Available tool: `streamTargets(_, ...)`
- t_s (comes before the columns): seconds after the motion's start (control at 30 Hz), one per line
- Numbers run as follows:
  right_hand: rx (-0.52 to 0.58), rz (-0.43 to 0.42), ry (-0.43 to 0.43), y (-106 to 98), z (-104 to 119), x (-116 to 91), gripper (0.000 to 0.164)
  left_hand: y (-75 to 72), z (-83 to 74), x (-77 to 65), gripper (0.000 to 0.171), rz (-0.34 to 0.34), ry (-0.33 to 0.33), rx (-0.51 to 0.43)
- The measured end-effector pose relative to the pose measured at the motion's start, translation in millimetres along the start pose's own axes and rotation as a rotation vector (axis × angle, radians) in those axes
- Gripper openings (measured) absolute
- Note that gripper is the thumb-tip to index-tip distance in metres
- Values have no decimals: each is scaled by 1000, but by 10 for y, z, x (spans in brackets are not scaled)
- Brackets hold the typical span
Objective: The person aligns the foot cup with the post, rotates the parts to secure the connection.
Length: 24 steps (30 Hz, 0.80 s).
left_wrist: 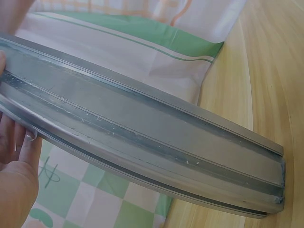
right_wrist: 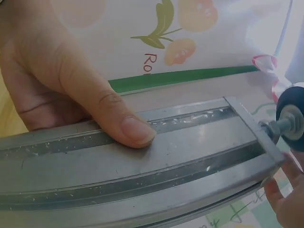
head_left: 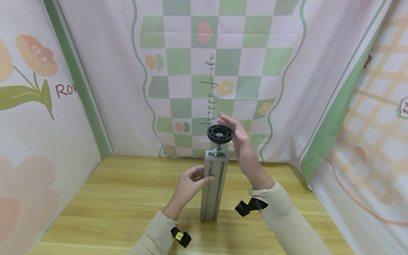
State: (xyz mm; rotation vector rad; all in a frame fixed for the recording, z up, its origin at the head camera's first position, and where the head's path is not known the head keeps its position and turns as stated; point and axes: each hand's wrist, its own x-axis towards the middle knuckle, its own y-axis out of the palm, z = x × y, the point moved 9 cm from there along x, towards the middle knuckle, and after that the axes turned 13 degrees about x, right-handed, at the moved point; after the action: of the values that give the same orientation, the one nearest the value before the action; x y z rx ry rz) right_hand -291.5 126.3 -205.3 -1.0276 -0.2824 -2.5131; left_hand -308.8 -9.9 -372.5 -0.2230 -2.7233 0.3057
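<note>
An aluminium extrusion profile stands upright on the wooden table, with lengthwise grooves in its sides. On its top end plate a threaded bolt with a nut carries a round black levelling foot. My left hand grips the profile around its upper half. Its thumb lies across the grooved face in the right wrist view. Beside the black foot, my right hand is raised with its fingers extended, fingertips right at the rim. In the left wrist view the profile's lower end meets the table.
The pale wooden tabletop spreads around the profile. A green-and-white checked curtain hangs behind it, with printed cloth at the left and more cloth at the right. Small black camera mounts sit on both wrists.
</note>
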Motion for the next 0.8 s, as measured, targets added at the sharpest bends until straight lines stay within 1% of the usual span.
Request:
streamTargets(0.07,118,52,32,19,-47,15,55,1,9,2,33,2,-4,-2)
streamTargets(0.17,224,108,65,40,-97,18,56,0,4,-7,33,4,-8,-14)
streamTargets(0.27,289,136,98,54,-141,8,56,2,1,-12,32,5,-13,-21)
streamTargets(0.33,311,141,109,59,-156,2,54,3,4,-10,32,5,-14,-20)
streamTargets(0.47,307,150,106,65,-158,3,51,4,3,-5,32,6,-15,-25)
streamTargets(0.6,280,143,80,48,-140,13,47,-2,-13,-4,32,4,-12,-28)
streamTargets(0.7,260,101,54,6,-131,6,42,-4,-19,-8,32,2,-8,-29)
streamTargets(0.8,210,27,36,-51,-128,-26,34,-5,-16,-11,33,-1,-6,-28)
